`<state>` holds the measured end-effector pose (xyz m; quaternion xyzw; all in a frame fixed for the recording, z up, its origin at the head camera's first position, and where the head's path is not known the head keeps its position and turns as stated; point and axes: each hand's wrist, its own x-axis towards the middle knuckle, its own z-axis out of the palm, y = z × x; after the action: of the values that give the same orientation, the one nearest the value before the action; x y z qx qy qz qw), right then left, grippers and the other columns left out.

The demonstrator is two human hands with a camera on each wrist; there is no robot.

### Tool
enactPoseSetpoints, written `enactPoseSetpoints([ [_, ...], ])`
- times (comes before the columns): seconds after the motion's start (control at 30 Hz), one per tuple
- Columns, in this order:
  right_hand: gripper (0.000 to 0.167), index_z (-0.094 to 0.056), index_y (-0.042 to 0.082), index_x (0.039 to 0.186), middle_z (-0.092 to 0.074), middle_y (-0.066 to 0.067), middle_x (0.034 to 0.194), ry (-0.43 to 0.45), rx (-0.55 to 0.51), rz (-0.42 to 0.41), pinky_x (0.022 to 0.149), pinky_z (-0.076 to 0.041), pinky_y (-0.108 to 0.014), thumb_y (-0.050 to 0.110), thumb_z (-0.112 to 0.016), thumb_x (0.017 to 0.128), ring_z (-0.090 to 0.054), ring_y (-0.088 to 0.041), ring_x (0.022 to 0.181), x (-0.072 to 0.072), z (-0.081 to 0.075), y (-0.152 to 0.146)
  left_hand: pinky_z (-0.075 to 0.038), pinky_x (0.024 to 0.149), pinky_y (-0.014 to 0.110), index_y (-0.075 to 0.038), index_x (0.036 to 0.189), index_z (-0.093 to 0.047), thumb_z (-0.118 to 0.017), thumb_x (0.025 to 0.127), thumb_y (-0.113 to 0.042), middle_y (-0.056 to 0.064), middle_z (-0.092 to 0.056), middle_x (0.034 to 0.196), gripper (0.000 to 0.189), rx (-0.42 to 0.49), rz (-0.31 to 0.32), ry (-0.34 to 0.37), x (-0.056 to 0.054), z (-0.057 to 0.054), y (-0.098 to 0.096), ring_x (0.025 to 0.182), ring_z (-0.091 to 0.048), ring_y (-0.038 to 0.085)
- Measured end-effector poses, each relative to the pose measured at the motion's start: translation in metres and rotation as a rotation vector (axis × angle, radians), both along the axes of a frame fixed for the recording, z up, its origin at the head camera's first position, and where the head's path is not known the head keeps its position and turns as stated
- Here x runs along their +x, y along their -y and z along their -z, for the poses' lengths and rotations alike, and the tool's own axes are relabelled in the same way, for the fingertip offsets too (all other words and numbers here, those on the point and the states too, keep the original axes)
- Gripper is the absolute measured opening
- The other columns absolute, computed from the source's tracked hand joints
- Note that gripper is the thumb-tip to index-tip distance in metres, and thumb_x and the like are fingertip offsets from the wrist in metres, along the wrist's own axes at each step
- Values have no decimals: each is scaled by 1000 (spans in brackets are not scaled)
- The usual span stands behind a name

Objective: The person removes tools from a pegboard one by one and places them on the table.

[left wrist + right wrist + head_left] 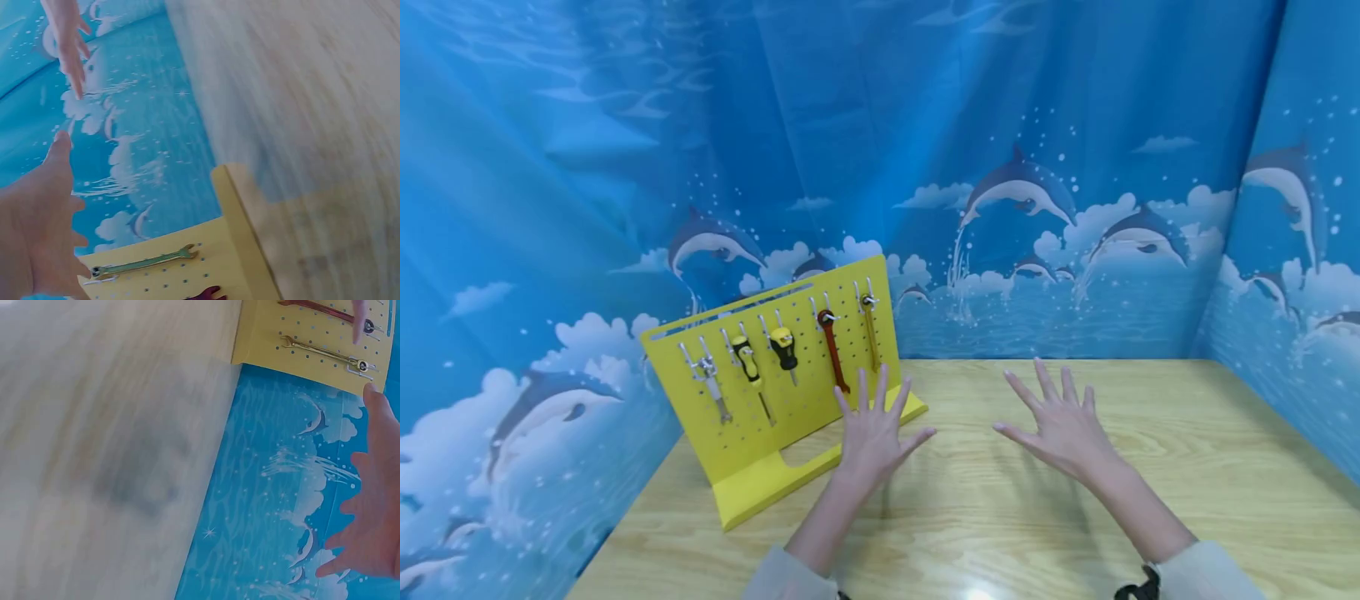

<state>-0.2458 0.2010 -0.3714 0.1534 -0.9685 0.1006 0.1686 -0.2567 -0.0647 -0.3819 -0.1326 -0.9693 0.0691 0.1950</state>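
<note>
Both hands hover over the table with fingers spread and nothing held. The left hand (871, 440) is in front of the right part of a yellow pegboard stand (752, 487); the right hand (1067, 429) is farther right, over bare wood. On the pegboard's hooks hang, from left to right, a silver adjustable wrench (711, 387), a yellow-and-black screwdriver (747, 362), a stubby screwdriver (785, 348), a red wrench (832, 350) and a gold wrench (871, 332). In the right wrist view the gold wrench (325, 353) shows its open end and ring end.
A light wood table (970, 517) spreads under the hands. Blue curtains (925, 125) printed with dolphins stand behind it and at both sides. The pegboard stand's base (790, 483) reaches forward on the left half of the table.
</note>
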Motion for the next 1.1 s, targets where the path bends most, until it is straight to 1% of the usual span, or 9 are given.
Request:
enactPoseSetpoints([
  [0.13,79,-27,20,146,-9,-24,148,25,-11,-9,92,-4,-74,65,-46,83,-3,-54,127,-15,-8,13,-3,99,67,-30,147,-15,-21,81,-77,10,3,151,81,25,-50,-50,6,-13,7,132,12,41],
  [0.2,79,-25,20,146,-9,-24,148,43,-21,-20,92,-3,-74,64,-46,84,-2,-53,128,-25,-13,21,0,99,67,-29,147,-15,-25,81,-76,11,5,151,82,58,-71,-78,8,-19,13,132,14,41],
  [0.3,80,-23,21,147,-6,-22,149,72,-38,-38,94,-2,-73,65,-44,84,-1,-52,129,-42,-20,33,1,99,67,-27,148,-14,-24,81,-76,12,9,151,83,96,-119,-124,11,-29,24,131,15,41],
  [0.43,79,-19,21,148,-2,-20,150,132,-100,-69,94,-1,-72,65,-41,86,0,-50,129,-65,-26,48,5,98,67,-25,148,-12,-24,83,-74,12,14,150,83,210,-177,-181,16,-43,40,132,13,42],
  [0.6,78,-14,21,148,0,-18,151,212,-246,-115,96,-4,-71,64,-38,87,-1,-48,131,-94,-30,62,7,97,67,-22,148,-12,-36,85,-69,13,11,151,83,430,-221,-282,20,-59,64,132,12,43],
  [0.7,77,-13,20,148,0,-18,150,250,-341,-147,97,-10,-69,62,-38,89,-4,-46,132,-107,-31,71,8,97,67,-21,148,-13,-35,85,-68,15,6,151,82,546,-265,-340,24,-65,83,132,14,42],
  [0.77,76,-12,18,149,-1,-19,150,275,-404,-170,96,-13,-69,59,-38,90,-5,-45,132,-115,-30,78,11,98,64,-20,148,-12,-32,86,-69,15,6,151,81,619,-303,-365,26,-69,96,132,17,40],
  [0.93,74,-12,18,149,-3,-19,150,323,-533,-210,97,-13,-68,59,-36,91,-4,-40,134,-133,-29,98,21,98,53,-23,148,-4,-28,87,-69,9,17,150,80,832,-391,-353,32,-71,131,130,26,31],
  [1.1,71,-11,16,148,-7,-16,151,342,-620,-255,102,-13,-62,55,-34,94,-6,-35,135,-148,-29,120,16,101,53,-26,147,3,-29,89,-65,5,21,149,78,991,-424,-299,36,-65,159,131,22,30],
])
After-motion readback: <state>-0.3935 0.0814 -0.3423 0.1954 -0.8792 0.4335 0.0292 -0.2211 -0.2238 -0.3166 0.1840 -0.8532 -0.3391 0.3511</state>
